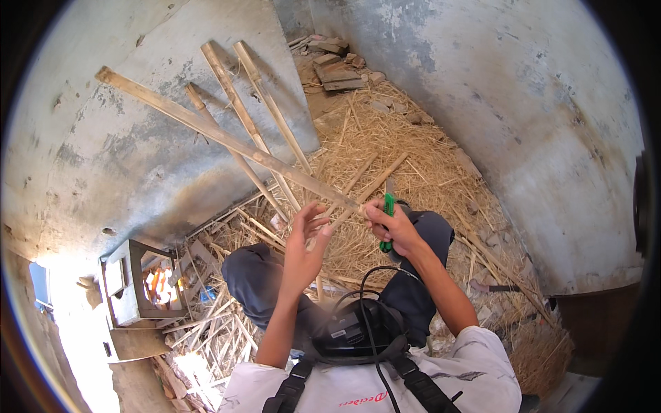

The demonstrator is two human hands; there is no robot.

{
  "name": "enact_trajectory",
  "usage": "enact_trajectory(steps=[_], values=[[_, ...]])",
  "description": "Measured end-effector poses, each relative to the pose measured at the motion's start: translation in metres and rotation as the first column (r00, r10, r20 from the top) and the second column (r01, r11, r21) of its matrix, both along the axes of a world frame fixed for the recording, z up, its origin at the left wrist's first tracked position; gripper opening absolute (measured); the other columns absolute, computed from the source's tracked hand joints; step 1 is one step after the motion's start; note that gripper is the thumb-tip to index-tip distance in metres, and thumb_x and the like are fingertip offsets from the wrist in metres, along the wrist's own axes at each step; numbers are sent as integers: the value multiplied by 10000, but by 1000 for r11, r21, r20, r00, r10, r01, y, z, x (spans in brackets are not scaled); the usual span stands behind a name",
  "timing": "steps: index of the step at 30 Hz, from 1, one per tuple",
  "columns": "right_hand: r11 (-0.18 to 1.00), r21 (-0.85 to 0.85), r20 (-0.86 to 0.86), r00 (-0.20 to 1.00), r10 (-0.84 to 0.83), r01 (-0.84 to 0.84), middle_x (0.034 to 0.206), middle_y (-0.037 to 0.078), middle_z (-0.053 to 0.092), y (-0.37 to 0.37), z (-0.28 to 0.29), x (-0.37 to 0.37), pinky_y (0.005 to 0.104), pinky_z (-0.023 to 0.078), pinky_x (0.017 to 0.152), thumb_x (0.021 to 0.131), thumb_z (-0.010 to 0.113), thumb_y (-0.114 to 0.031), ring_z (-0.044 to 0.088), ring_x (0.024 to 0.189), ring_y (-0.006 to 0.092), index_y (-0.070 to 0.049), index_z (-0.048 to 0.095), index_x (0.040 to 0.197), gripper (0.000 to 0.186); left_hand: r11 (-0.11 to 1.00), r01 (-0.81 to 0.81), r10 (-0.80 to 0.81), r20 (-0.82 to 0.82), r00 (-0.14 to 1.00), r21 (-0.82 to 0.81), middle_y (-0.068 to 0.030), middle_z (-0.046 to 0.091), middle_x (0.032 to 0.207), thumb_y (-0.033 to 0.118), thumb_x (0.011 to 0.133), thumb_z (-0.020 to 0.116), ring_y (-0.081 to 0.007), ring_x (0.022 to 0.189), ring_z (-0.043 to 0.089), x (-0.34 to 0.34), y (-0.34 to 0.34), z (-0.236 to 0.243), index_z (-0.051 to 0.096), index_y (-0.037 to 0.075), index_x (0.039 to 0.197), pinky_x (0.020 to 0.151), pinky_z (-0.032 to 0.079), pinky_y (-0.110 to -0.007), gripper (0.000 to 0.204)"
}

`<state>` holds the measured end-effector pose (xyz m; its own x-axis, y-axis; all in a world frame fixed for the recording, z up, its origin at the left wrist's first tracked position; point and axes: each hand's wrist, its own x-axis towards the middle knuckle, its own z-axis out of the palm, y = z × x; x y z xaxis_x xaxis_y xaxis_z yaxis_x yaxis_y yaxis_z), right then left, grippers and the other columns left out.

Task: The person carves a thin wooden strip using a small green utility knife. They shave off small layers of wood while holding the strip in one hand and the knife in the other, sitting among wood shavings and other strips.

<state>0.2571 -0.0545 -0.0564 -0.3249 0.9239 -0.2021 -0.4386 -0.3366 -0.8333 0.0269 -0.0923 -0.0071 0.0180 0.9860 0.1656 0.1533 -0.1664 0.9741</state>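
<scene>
A green utility knife [387, 219] with its blade pointing away from me is in my right hand [399, 230], the fingers closed around it. The near end of a long bamboo pole [227, 140] meets the fingers of that hand; whether they also grip it, I cannot tell. From there the pole slants up to the far left. Just left of its near end is my left hand [306, 241], fingers apart and curved, nothing in it. Both hands are above my bent knees.
Several bamboo poles [237, 103] lean on the left wall [89, 172]. Dry straw and thin strips [413, 182] cover the floor. A box-like case [127, 286] with bright contents stands at lower left. Bricks [341, 72] are piled in the far corner. A black cable [368, 316] hangs before me.
</scene>
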Motion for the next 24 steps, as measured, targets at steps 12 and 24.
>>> enact_trajectory(steps=[12, 24], values=[[865, 498, 318, 914, -251, 64, 904, 25, 703, 10, -30, -14, 191, 341, 472, 1054, 690, -304, 411, 505, 8, -10, 708, 1245, 351, 998, 0, -2, -31, 1000, -67, -129, 701, 964, 156, 1143, 482, -193, 959, 708, 5, 18, 10, 593, -18, 1329, 872, 546, -362, 277], [909, 323, 126, 940, -317, 264, 829, -2, 634, -2, 3, -7, 195, 303, 475, 1029, 719, -376, 385, 509, 2, 4, 626, 1417, 551, 980, 198, -196, -389, 900, -36, -151, 533, 1053, 111, 1056, 626, -293, 907, 568, 8, -21, 4, 585, -6, 1421, 829, 476, -389, 386]])
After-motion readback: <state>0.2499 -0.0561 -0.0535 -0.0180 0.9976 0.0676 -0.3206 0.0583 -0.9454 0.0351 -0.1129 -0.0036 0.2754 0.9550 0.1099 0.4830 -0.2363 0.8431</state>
